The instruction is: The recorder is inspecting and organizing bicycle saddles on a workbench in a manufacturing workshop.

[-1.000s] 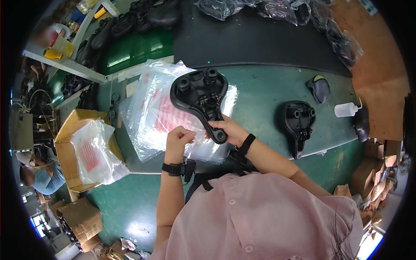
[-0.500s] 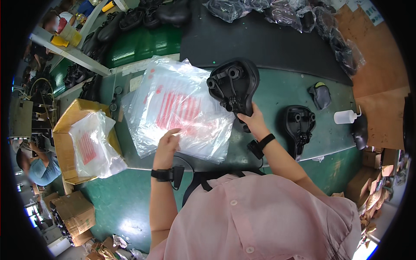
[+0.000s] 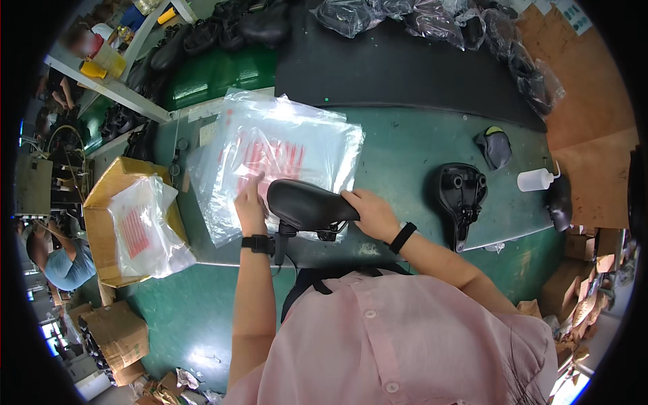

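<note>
My right hand grips a black bicycle saddle by its rear end, top side up, near the front edge of the green table. Just left of the saddle, my left hand lies on a stack of clear plastic bags with red print, fingers spread on the top bag. The saddle's nose reaches over the stack's lower part.
A second black saddle lies underside up to the right, with a small dark part and a white squeeze bottle beyond it. A cardboard box holding more bags stands at left. Bagged saddles line the dark mat behind.
The saddle was turned over from underside up to top side up and brought down from the right onto the bag stack's near edge. My left hand slid up onto the top bag.
</note>
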The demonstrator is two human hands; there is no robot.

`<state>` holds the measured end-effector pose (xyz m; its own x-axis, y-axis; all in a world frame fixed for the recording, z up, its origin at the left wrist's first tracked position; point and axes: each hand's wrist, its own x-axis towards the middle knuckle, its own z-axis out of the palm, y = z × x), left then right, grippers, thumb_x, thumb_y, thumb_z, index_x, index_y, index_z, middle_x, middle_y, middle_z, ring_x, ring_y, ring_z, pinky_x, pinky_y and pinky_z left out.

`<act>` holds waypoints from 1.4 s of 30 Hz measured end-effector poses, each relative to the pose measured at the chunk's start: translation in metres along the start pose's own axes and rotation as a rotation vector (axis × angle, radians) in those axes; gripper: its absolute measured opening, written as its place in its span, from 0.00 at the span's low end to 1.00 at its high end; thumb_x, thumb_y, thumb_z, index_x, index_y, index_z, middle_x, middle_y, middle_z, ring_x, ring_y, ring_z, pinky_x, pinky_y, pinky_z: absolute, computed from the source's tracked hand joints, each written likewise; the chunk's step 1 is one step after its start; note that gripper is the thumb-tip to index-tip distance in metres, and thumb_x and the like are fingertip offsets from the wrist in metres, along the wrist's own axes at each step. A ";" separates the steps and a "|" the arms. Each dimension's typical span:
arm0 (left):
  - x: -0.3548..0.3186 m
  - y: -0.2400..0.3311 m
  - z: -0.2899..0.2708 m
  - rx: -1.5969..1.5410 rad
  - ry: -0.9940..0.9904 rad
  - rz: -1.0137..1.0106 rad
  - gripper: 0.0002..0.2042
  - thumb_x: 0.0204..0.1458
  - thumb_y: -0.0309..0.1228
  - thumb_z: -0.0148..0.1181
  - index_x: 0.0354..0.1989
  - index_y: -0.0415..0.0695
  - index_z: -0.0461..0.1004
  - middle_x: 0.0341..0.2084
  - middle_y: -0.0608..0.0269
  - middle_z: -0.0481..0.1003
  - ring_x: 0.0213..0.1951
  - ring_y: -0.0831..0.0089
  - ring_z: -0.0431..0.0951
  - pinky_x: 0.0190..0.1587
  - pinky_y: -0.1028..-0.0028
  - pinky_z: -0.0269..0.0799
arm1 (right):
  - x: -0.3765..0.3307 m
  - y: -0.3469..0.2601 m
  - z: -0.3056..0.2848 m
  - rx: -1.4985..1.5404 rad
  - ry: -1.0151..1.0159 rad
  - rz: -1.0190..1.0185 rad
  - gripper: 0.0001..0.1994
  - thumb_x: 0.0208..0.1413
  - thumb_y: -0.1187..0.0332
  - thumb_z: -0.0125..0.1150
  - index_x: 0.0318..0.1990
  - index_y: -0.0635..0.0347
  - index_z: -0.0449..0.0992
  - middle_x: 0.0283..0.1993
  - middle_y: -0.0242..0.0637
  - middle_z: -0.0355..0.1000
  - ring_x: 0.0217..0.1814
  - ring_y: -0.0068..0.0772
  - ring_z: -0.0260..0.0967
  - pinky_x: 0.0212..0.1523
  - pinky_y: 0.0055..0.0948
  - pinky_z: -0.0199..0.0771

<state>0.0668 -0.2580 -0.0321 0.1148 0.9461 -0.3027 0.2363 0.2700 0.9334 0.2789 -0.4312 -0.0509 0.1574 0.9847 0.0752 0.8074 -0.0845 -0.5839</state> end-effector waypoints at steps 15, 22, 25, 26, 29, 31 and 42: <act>-0.168 0.034 0.132 0.328 -0.740 0.946 0.18 0.55 0.33 0.54 0.55 0.51 0.72 0.19 0.57 0.73 0.20 0.58 0.72 0.23 0.65 0.69 | 0.012 -0.005 -0.022 1.194 -0.150 0.744 0.34 0.51 0.59 0.65 0.61 0.72 0.60 0.54 0.48 0.69 0.57 0.38 0.65 0.58 0.34 0.62; -0.132 0.088 0.135 0.148 -1.116 0.880 0.18 0.56 0.34 0.54 0.56 0.52 0.71 0.26 0.58 0.74 0.27 0.60 0.71 0.33 0.65 0.68 | 0.059 0.041 -0.057 0.676 0.144 0.633 0.37 0.44 0.68 0.68 0.63 0.65 0.59 0.54 0.49 0.69 0.54 0.41 0.68 0.53 0.35 0.68; -0.083 0.084 0.100 0.214 -1.139 0.614 0.18 0.55 0.31 0.56 0.56 0.50 0.71 0.30 0.62 0.76 0.34 0.62 0.72 0.41 0.67 0.68 | 0.080 0.117 -0.110 0.852 0.397 0.782 0.29 0.46 0.73 0.65 0.58 0.64 0.65 0.43 0.39 0.72 0.39 0.29 0.71 0.39 0.27 0.72; -0.058 0.063 0.083 0.209 -1.013 0.555 0.18 0.53 0.29 0.57 0.54 0.48 0.72 0.33 0.60 0.77 0.37 0.62 0.73 0.43 0.67 0.68 | 0.099 0.133 -0.130 1.096 0.574 0.802 0.23 0.45 0.73 0.64 0.52 0.63 0.68 0.42 0.36 0.71 0.42 0.32 0.70 0.43 0.32 0.71; 0.007 0.011 0.033 0.441 -0.676 0.549 0.18 0.52 0.33 0.59 0.51 0.44 0.73 0.44 0.53 0.75 0.47 0.54 0.72 0.50 0.62 0.67 | 0.147 0.225 -0.179 1.634 1.228 0.297 0.20 0.60 0.63 0.55 0.54 0.66 0.64 0.50 0.42 0.68 0.50 0.41 0.67 0.55 0.41 0.71; 0.037 -0.035 -0.002 0.543 -0.522 0.485 0.19 0.50 0.31 0.60 0.52 0.41 0.72 0.44 0.51 0.75 0.48 0.52 0.71 0.51 0.61 0.66 | 0.224 0.213 -0.154 1.310 1.069 0.128 0.27 0.58 0.68 0.57 0.62 0.60 0.55 0.55 0.43 0.65 0.55 0.36 0.65 0.57 0.36 0.70; 0.073 -0.061 -0.019 0.449 -0.524 0.253 0.14 0.48 0.25 0.59 0.45 0.44 0.76 0.36 0.56 0.77 0.40 0.56 0.74 0.45 0.63 0.69 | 0.565 0.063 0.049 -0.392 0.488 -0.107 0.44 0.35 0.58 0.74 0.62 0.59 0.57 0.66 0.52 0.52 0.69 0.56 0.46 0.65 0.54 0.49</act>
<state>0.0422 -0.2020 -0.1074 0.6380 0.7298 -0.2458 0.5012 -0.1512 0.8520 0.3910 0.1273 -0.0853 0.2306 0.8159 0.5302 0.9668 -0.1302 -0.2200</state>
